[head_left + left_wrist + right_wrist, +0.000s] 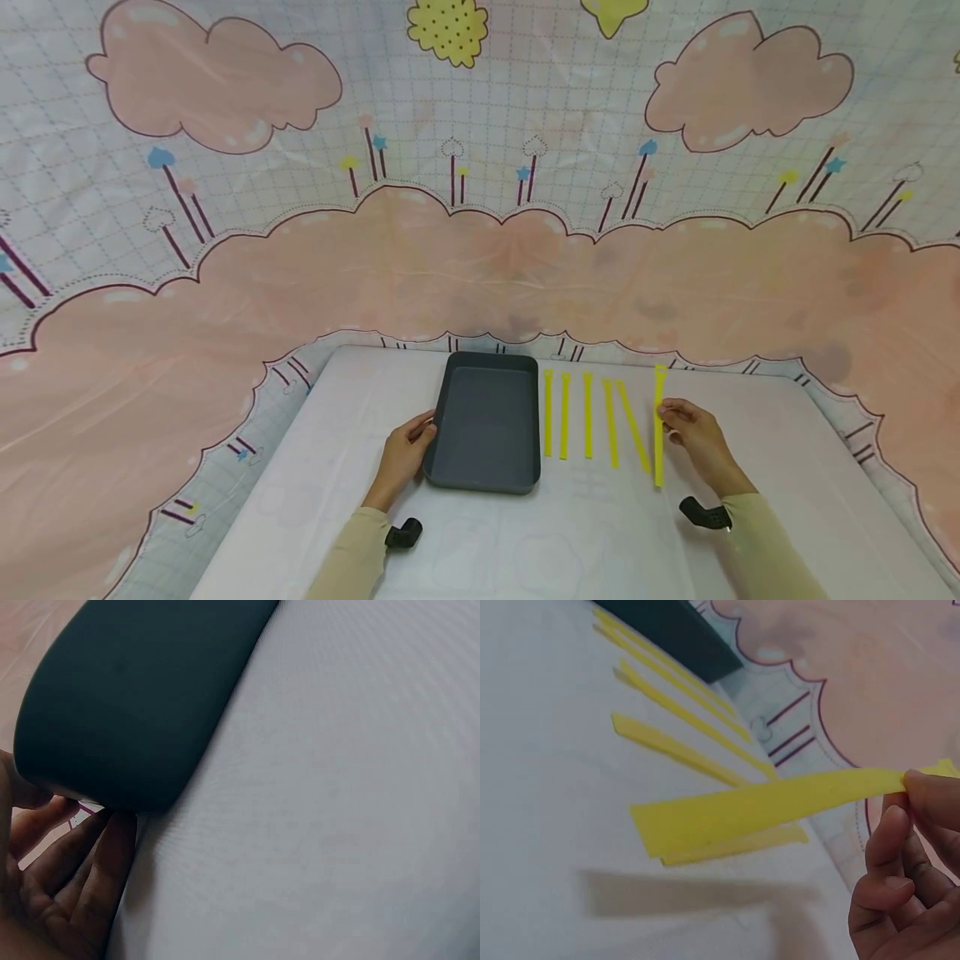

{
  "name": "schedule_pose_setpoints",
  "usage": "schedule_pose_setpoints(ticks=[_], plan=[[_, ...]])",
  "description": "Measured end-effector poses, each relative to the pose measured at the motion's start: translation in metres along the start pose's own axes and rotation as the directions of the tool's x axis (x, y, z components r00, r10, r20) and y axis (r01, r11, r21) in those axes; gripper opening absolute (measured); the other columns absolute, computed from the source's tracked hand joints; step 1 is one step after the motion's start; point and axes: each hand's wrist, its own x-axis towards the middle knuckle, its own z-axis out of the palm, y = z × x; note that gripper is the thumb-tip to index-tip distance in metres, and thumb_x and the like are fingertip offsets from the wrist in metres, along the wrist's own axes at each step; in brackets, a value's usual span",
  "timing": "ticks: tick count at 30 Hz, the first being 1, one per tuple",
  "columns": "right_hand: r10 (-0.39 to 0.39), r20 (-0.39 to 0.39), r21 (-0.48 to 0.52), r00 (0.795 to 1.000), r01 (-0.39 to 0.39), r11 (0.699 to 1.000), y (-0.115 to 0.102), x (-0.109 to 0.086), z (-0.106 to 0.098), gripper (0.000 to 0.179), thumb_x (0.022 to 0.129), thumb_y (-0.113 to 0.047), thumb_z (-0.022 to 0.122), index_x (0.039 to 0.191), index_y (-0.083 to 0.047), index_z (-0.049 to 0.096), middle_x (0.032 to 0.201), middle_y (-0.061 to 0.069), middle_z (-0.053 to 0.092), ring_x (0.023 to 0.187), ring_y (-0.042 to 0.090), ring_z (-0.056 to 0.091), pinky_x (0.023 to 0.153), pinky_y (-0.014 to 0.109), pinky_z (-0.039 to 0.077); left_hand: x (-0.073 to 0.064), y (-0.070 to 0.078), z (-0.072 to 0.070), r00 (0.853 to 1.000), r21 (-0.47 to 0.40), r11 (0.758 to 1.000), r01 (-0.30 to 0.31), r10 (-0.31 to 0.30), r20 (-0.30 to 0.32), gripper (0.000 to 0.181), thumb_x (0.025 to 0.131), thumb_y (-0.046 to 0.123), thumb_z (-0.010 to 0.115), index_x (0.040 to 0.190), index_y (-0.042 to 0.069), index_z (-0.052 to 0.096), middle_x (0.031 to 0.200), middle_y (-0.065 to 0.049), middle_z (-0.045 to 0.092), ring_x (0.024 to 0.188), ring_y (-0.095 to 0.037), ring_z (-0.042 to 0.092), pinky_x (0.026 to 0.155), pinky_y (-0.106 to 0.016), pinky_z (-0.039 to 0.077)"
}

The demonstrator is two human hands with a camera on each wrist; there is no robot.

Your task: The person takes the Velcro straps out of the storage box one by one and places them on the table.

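My right hand (693, 435) pinches a flat, bright yellow strip (659, 450) with a wider top end. In the right wrist view, thumb and fingertips grip the strip (757, 806) near one end, and the rest stretches out over the table above its shadow. Several similar yellow strips (587, 417) lie side by side to its left. A dark grey rectangular tray (487, 429) stands left of these strips. At the tray's left side, my left hand (405, 454) holds the edge; the left wrist view shows fingers (105, 870) against the tray's outer wall (135, 720).
Everything lies on a white-covered table (585, 542). Behind and around it hangs a cloth (480, 267) printed with pink clouds. Each wrist carries a black strapped device, one on the left (405, 533) and one on the right (705, 513).
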Motion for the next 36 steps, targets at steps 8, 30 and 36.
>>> schedule_pose_setpoints(ticks=[8,30,36], plan=[[0.033,0.018,-0.031,0.999,-0.033,0.999,0.006,0.016,-0.006,0.044,0.099,-0.034,0.058,0.129,-0.002,0.051,0.089,-0.021,0.062,0.084,0.001,0.056,0.073,0.02,0.049,0.001,0.0,0.0,1.0,0.0,1.0,0.007,-0.007,0.004,0.037,0.098,0.018,0.06,0.134,0.009,0.061,0.125,-0.021,0.067,0.115,-0.033,0.065,0.099,-0.048,0.05],[0.096,-0.024,-0.195,0.995,-0.099,0.976,0.016,0.041,0.001,0.038,0.099,-0.025,0.059,0.126,0.002,0.057,0.087,-0.003,0.058,0.074,0.01,0.052,0.061,0.023,0.045,-0.001,0.004,-0.002,1.0,0.005,1.0,0.008,-0.008,0.015,0.038,0.098,0.019,0.06,0.134,0.008,0.061,0.124,-0.021,0.067,0.115,-0.034,0.065,0.099,-0.049,0.05],[0.074,-0.026,-0.25,0.997,-0.078,0.965,0.019,0.044,0.0,0.034,0.099,-0.021,0.06,0.122,0.003,0.059,0.083,-0.003,0.06,0.071,0.009,0.053,0.059,0.023,0.046,0.0,0.002,-0.002,1.0,0.003,1.0,-0.005,0.005,0.019,0.038,0.098,0.019,0.06,0.135,0.008,0.061,0.125,-0.02,0.067,0.114,-0.033,0.066,0.098,-0.048,0.051]])
